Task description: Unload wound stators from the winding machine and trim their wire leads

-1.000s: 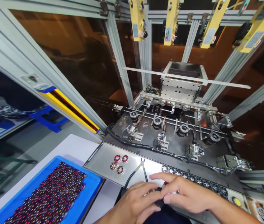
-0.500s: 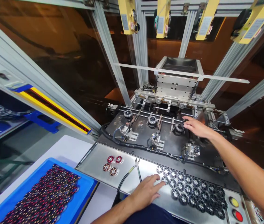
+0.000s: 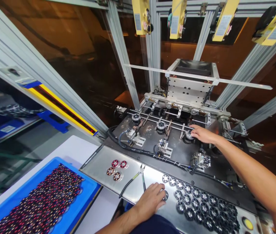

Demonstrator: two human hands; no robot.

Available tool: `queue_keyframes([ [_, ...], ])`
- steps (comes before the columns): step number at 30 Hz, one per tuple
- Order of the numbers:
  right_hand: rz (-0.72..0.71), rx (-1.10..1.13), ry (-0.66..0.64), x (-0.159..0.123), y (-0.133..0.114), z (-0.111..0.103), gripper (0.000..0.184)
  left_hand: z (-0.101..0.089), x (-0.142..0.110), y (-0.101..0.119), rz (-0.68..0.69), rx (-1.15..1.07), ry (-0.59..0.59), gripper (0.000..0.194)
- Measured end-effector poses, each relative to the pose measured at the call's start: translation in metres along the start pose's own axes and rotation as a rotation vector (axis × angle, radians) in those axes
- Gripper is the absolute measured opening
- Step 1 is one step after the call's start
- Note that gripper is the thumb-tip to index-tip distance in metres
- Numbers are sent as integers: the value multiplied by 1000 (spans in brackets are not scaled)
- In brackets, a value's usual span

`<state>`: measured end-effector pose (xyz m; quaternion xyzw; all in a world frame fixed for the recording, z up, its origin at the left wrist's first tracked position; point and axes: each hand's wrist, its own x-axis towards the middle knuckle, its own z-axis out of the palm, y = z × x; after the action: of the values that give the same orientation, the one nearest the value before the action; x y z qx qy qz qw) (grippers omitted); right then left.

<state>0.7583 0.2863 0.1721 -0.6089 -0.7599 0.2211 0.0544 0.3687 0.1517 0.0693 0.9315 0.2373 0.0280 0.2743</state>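
Observation:
My left hand (image 3: 150, 200) rests on the steel plate (image 3: 99, 165) at the near edge. Its fingers curl round a black round part (image 3: 165, 195) at the left end of several rows of like parts (image 3: 201, 208). My right hand (image 3: 202, 134) reaches far into the machine. Its fingertips are closed on a round part (image 3: 189, 136) that sits in the third fixture along the rail. Two more fixtures (image 3: 161, 125) to the left each carry a round part.
A blue tray (image 3: 89, 191) of copper-wound parts stands at the near left. Several red-centred parts (image 3: 115, 169) and side cutters (image 3: 138, 177) lie on the steel plate. A yellow button (image 3: 247, 223) is at the near right. Cables, clamps and an aluminium frame surround the fixtures.
My hands parted from in front of me: the right went out to the third fixture and lowered onto its part, while the left settled on the leftmost part of the rows.

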Motion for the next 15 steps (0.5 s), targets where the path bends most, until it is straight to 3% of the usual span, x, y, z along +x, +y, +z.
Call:
queue_keyframes([
  [4,18,-20,-9,6,1,7,29,-2,-1,2,4,-51,71,15],
  [7,29,-33,-24,8,2,12,29,-16,-9,5,-13,-123,146,17],
  [15,62,-53,-33,8,-5,10,25,-92,-38,18,-130,-375,373,20],
])
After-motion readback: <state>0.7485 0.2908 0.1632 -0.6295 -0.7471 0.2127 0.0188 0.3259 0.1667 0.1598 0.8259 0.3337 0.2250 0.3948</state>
